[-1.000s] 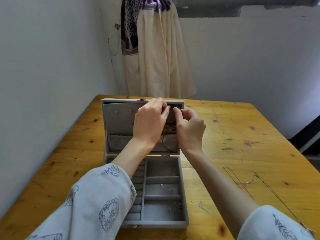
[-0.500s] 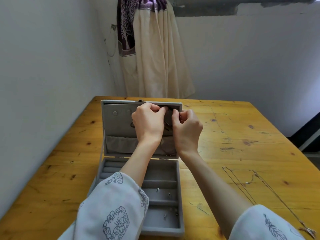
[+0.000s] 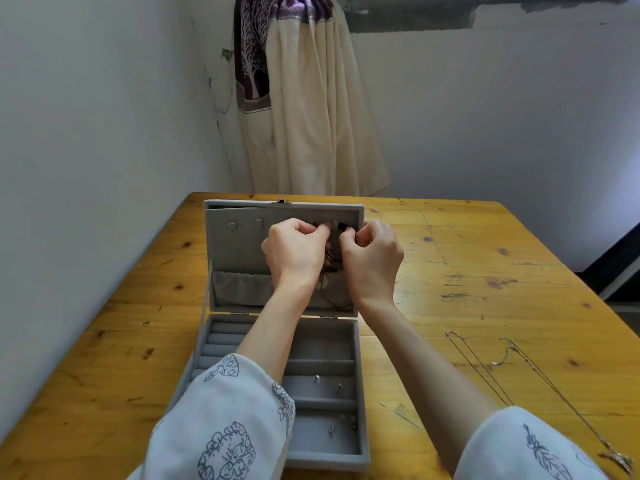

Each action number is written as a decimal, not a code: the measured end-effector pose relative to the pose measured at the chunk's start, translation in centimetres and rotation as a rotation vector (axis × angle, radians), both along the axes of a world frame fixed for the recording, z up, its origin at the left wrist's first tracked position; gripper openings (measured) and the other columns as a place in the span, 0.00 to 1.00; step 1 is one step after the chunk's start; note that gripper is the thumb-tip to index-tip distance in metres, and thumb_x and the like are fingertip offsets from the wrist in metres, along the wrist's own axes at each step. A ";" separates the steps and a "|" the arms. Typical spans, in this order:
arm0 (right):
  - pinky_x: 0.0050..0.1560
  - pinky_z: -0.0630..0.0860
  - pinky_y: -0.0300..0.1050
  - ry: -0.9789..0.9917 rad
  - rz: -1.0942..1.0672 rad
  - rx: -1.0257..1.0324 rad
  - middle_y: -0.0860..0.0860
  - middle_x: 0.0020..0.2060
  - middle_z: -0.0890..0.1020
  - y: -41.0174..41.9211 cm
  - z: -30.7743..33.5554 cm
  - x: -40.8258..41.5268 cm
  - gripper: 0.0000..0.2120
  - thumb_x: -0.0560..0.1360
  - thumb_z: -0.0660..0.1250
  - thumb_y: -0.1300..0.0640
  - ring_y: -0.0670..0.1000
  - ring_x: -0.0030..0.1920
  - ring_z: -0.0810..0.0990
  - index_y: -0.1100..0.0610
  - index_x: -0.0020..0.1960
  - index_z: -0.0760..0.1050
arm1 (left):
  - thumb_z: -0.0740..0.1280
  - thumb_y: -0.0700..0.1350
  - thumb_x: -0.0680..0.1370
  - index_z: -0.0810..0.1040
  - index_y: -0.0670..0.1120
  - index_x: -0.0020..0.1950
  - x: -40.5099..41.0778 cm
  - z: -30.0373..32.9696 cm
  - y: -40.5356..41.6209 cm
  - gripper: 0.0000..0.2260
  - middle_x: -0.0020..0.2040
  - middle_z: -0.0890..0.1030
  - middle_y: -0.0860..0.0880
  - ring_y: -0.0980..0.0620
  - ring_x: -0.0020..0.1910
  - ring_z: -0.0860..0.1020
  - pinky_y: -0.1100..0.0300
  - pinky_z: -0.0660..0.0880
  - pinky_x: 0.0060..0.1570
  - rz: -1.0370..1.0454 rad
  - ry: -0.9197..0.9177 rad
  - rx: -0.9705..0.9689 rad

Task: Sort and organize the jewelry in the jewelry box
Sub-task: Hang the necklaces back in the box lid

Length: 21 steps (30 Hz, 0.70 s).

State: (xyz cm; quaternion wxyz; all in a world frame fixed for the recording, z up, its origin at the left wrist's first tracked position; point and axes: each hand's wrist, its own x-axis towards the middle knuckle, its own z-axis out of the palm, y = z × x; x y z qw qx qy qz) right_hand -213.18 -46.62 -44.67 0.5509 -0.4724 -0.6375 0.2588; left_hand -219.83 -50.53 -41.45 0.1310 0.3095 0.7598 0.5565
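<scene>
As two hands (image 3: pixel 332 258) pinch one necklace (image 3: pixel 328 255) — lid (image 3: pixel 242 244) up

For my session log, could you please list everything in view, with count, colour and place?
table: one, yellow wood, under everything
box: one, grey, open, mid-table
lid: one, grey, upright, with hooks and a pocket
necklace: one, dark reddish, hanging in the lid between the hands
studs: several, silvery, in the box's right compartments
chains: at least two, thin, pale, on the table right of the box
curtain: one, cream and purple, at the back
sleeves: two, white, printed
left hand: at a lid hook
right hand: pinching the necklace
</scene>
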 end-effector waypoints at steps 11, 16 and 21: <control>0.45 0.75 0.39 0.346 0.301 -0.430 0.50 0.46 0.78 -0.8 -0.7 2.0 0.14 0.74 0.67 0.53 0.45 0.46 0.78 0.56 0.55 0.68 | 0.69 0.45 0.74 0.81 0.47 0.50 -1.3 -1.7 -2.3 0.07 0.40 0.82 0.51 0.54 0.43 0.80 0.63 0.75 0.48 -0.202 0.202 -0.081; 0.55 0.78 0.51 0.337 0.431 -0.475 0.52 0.50 0.81 -0.3 0.0 2.4 0.11 0.79 0.58 0.56 0.49 0.52 0.79 0.56 0.56 0.76 | 0.63 0.44 0.77 0.78 0.50 0.58 -1.8 -2.3 -3.5 0.10 0.47 0.82 0.49 0.50 0.48 0.79 0.55 0.76 0.51 -0.312 0.429 -0.125; 0.53 0.79 0.51 0.301 0.466 -0.406 0.50 0.43 0.81 -0.2 0.8 2.5 0.11 0.80 0.56 0.60 0.49 0.47 0.80 0.51 0.47 0.76 | 0.58 0.43 0.79 0.64 0.54 0.69 -2.1 -2.2 -4.2 0.19 0.51 0.73 0.49 0.46 0.48 0.77 0.50 0.76 0.44 -0.406 0.748 -0.194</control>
